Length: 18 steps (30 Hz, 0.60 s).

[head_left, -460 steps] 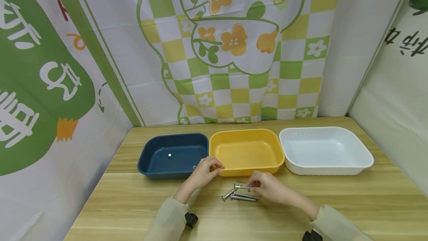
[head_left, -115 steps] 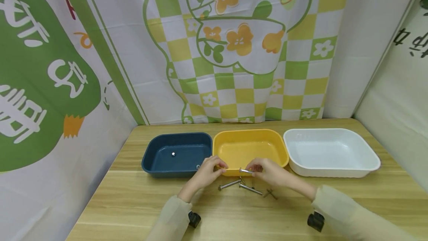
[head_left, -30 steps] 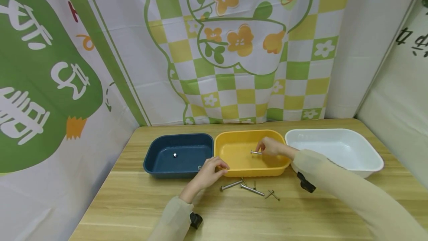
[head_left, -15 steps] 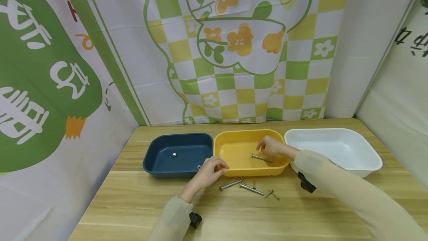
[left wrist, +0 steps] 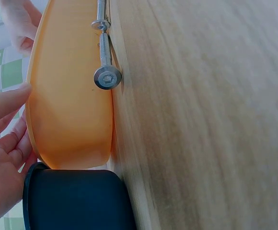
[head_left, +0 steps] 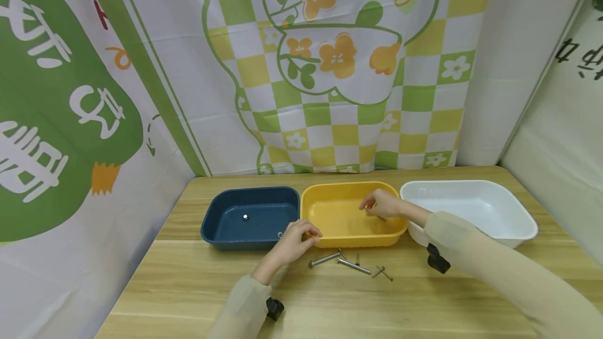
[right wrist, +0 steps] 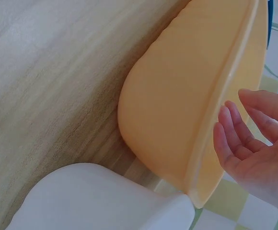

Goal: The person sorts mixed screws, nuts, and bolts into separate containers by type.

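Note:
My left hand holds the near rim of the yellow tray, its thumb outside and its fingers behind the rim. Over the inside of that tray is my right hand. Its fingers are loosely bent, with nothing between them in the right wrist view. A bolt lies in the tray, mostly hidden by the right hand. On the table in front lie two large silver bolts, one at the left and one beside it, with several small screws around them.
Left of the yellow tray stands a dark blue tray with two small nuts, one plainly visible. A white tray stands to the right. Behind the wooden table hangs a printed cloth.
Over the last second my right hand has let go of a bolt inside the yellow tray and moved slightly toward the near right. My left hand keeps its place on the rim.

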Motion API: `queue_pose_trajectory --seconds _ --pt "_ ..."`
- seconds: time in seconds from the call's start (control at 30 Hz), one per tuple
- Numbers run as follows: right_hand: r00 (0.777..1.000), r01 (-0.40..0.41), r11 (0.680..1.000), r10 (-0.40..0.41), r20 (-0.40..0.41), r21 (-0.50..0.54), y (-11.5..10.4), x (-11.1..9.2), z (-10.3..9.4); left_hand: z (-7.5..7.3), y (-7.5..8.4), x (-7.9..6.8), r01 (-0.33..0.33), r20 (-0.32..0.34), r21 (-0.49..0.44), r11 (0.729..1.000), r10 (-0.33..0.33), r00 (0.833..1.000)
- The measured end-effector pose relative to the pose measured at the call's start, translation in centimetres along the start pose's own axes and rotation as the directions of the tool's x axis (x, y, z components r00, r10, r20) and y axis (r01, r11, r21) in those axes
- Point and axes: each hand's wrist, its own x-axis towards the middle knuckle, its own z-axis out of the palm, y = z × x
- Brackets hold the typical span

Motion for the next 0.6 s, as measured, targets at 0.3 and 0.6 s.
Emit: queue_pose_trajectory --seconds 0.3,0.6 --pt "0.99 -0.138 0.988 0.137 0.021 0.072 -15.9 -2.5 -4.9 0.0 0.0 0.1 0.003 0.0 -0.01 1.0 -0.003 1.0" --pt "0.984 -0.179 0.977 0.178 0.017 0.12 -18.1 -3.1 -5.1 0.1 0.0 0.1 0.008 -0.001 -0.014 1.0 -0.008 1.0"
